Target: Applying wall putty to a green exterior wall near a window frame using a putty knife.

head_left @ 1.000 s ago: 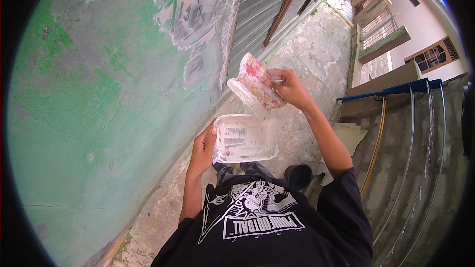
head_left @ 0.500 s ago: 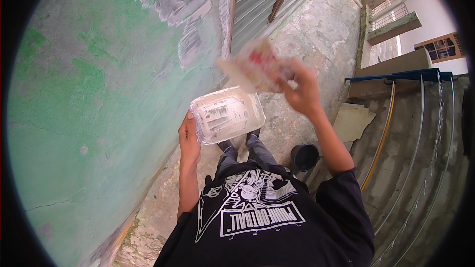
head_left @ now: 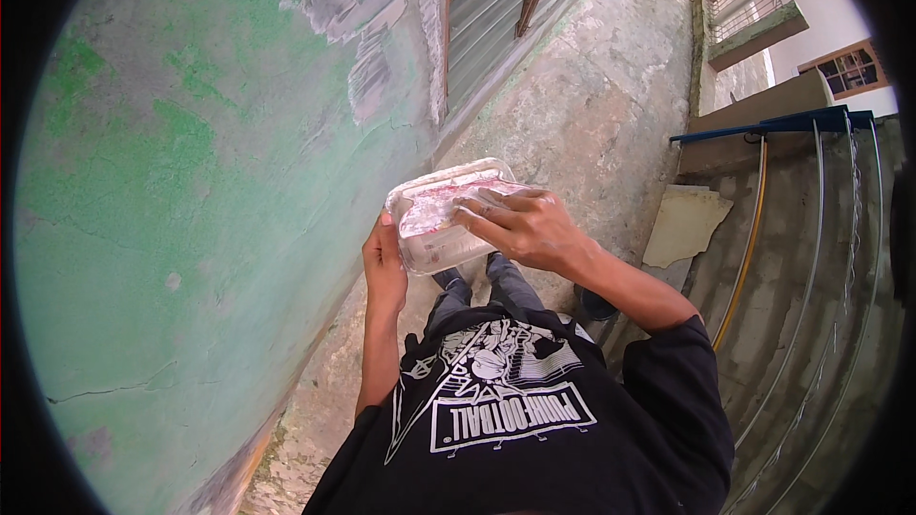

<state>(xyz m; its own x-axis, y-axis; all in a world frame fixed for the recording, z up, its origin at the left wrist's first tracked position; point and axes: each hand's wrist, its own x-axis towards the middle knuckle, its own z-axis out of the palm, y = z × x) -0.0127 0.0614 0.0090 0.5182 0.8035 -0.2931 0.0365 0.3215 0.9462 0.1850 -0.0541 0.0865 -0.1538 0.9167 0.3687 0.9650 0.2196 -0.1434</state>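
Note:
A clear rectangular plastic container (head_left: 448, 250), its inside smeared with white paste, is held up in front of me. My left hand (head_left: 385, 267) grips it by its left side, thumb at the rim. Across the container's opening lies a pale, flexible piece of packaging (head_left: 427, 210) with red print, also coated white. The fingers of my right hand (head_left: 536, 231) are bent over this piece and hold it within the container. Its far end is hidden under those fingers.
To the left rises a green, worn wall (head_left: 191, 229) with white smears (head_left: 372, 66) near a corrugated metal panel (head_left: 482, 19). A dark bucket (head_left: 595, 305) stands on the concrete ground, partly behind my right arm. Metal rods and a yellow pole (head_left: 744, 248) run along the right.
My right hand has come down and left, bringing the packaging piece from above into the container. My left hand and the container have shifted slightly right.

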